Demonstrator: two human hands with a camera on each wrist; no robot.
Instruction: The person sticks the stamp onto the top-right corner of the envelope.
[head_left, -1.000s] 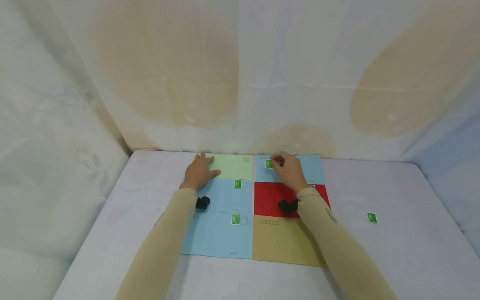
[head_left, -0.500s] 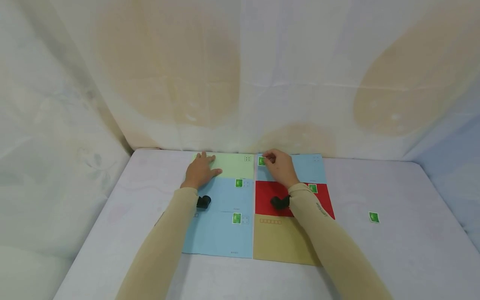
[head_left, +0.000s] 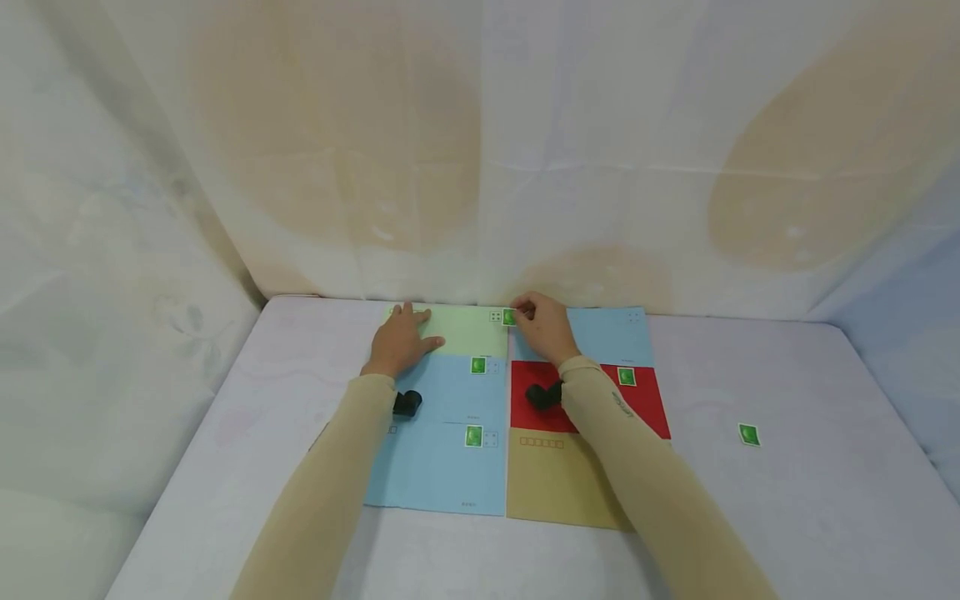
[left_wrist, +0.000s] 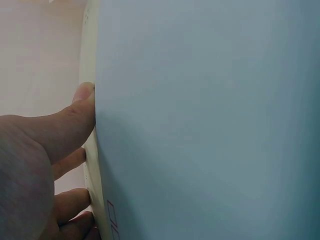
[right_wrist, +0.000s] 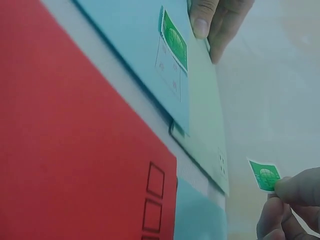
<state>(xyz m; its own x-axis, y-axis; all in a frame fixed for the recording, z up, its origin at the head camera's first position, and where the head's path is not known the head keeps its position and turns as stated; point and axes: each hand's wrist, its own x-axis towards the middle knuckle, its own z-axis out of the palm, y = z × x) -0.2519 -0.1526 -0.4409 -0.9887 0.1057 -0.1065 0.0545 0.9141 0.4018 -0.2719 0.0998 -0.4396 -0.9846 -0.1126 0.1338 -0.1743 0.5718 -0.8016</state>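
Between its thumb and fingers my right hand [head_left: 547,329] pinches a green postage stamp [head_left: 509,317]; the right wrist view shows the stamp [right_wrist: 265,176] held by one corner, raised over the envelopes. It hovers by the printed stamp box of the light green envelope [head_left: 465,333]. My left hand [head_left: 396,342] rests with spread fingers on that envelope's left part. In the left wrist view, the left thumb [left_wrist: 75,112] lies along the edge where a blue envelope overlaps it. Another blue envelope [head_left: 615,333] lies partly under my right hand.
Two stamped blue envelopes [head_left: 442,387] lie nearer on the left. On the right are a red envelope [head_left: 528,379] bearing a stamp [head_left: 626,377] and a brown envelope [head_left: 547,479]. One loose stamp [head_left: 748,434] lies on the white tablecloth. A patterned curtain [head_left: 585,167] hangs behind.
My right hand has carried the stamp leftward, from over the far right blue envelope to the right edge of the light green one. The left hand has stayed in place.
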